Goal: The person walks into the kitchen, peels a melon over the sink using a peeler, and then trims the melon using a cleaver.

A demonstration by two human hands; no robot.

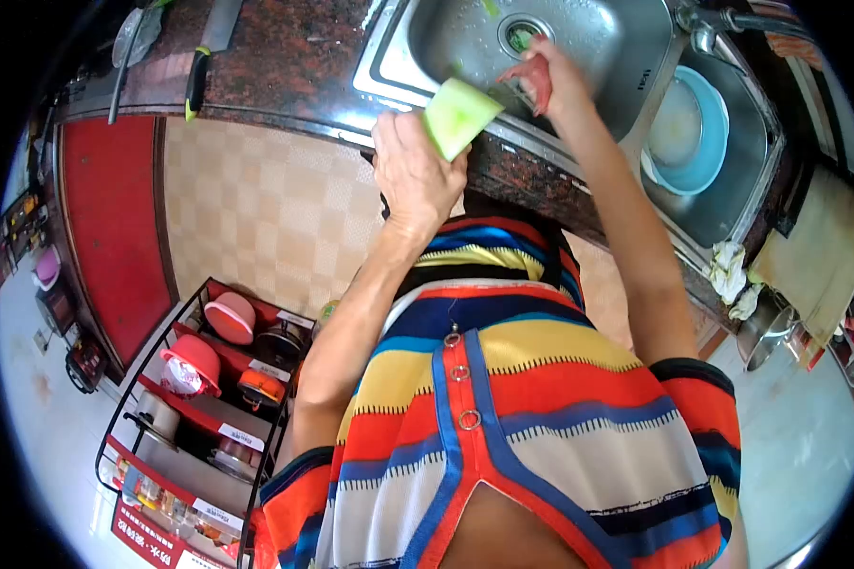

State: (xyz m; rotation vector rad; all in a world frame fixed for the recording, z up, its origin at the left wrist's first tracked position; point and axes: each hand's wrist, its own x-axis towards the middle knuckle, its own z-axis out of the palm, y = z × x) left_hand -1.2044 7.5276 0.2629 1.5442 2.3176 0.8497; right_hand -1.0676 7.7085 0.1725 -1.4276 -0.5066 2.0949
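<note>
My left hand [413, 171] is wrapped round a thick, pale green chunk of peeled gourd or melon [461, 119] over the sink's front edge. To its right, my right hand [562, 83] is closed over the steel sink basin [598, 95]. A small reddish thing [531, 82] shows at its fingers; its kind is too blurred to make out. Below that hand is the drain [524, 36], with green scraps in it. Another green scrap [491, 8] lies near the back of the basin.
A light blue basin [716, 128] sits in the right-hand sink, near the faucet [707, 36]. On the dark counter [294, 57] at left lies a knife [199, 81] with a black and green handle. A rack [176, 398] holding pots and bowls stands behind on the left.
</note>
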